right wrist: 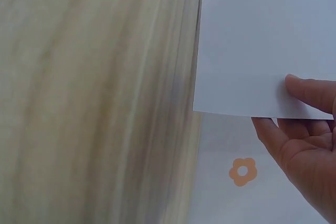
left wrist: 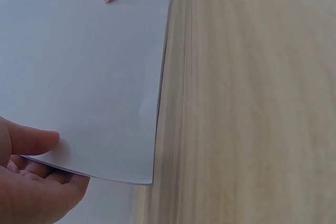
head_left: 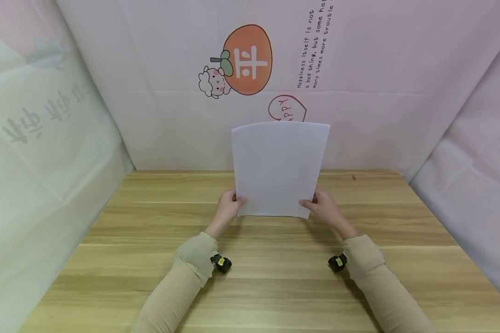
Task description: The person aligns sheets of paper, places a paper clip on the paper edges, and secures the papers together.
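White blank paper is held up over the wooden table, its top edge slightly bowed. In the left wrist view the edge of the paper looks layered, perhaps more than one sheet. My left hand pinches its lower left side, thumb in front and fingers behind. On the lower right side, my right hand pinches it the same way. The right wrist view shows the right thumb on the face of the paper and the fingers beneath. Part of the fingers is hidden behind the paper.
The wooden table has a small reddish-brown mark near its back edge. Behind it hangs a pale printed cloth with a cartoon orange fruit and lettering. Similar cloth stands at both sides. A small black device sits at each wrist.
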A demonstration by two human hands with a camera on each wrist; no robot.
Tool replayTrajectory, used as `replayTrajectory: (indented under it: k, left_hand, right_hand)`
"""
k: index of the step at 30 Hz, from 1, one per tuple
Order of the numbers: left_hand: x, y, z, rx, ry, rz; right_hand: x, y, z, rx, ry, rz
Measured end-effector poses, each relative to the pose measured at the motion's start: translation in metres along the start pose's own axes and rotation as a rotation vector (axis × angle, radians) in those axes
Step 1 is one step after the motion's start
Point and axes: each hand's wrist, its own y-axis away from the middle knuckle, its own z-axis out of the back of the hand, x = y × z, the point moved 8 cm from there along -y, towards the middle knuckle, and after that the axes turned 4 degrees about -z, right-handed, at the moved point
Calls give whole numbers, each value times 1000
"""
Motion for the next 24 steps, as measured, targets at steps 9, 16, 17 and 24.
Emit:
replayTrajectory:
  k: [9,16,17,24]
  left_hand:
    - [-4,1,3,-8,-20,10]
    - [-3,4,2,6,14,24]
    - [-3,4,3,6,18,25]
    - [-11,3,7,-17,15,11]
  right_hand:
    - [5,1,3,14,10,-8]
    - [7,1,2,6,-11,15]
    - [8,1,2,8,-24,23]
    - [15,1,5,1,-122,43]
